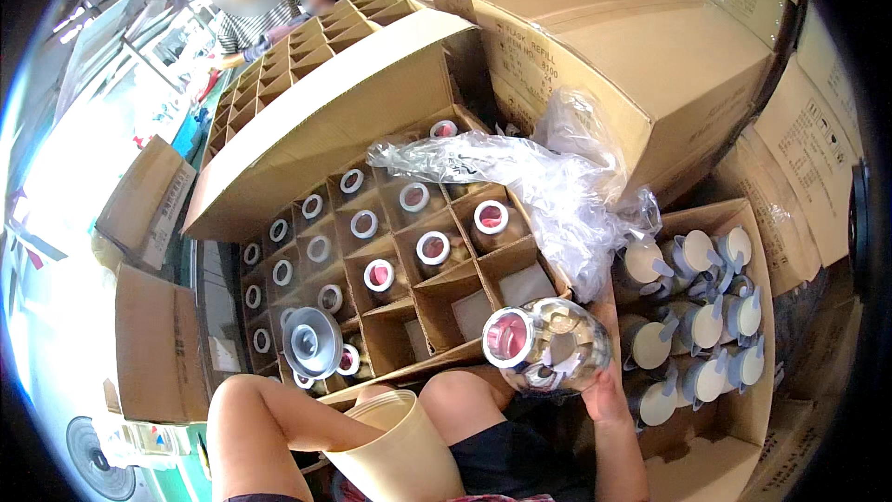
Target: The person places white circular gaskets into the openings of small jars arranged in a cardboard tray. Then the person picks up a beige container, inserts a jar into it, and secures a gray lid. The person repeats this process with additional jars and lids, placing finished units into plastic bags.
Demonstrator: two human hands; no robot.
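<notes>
My right hand [606, 397] is closed round the base of a clear glass jar [569, 353] with a white-rimmed mouth, tilted towards the left. Pink shows inside its mouth, and brownish, patterned shapes show through the glass. My left arm bends down into a cream plastic bucket [409, 437] between my knees; the hand is hidden inside. A large divided carton [307, 167] ahead of me holds several similar jars [433, 248], upright in cardboard cells. On its near left edge, over the jars, rests a grey, round, funnel-like piece [313, 343].
Crumpled clear plastic [557, 191] drapes over the carton's right side. To the right, an open box [743, 446] holds several grey pitcher-like containers [653, 344] with pale lids. Closed cartons [641, 65] stack behind. Another divided carton [307, 51] and a person [251, 19] are at far left.
</notes>
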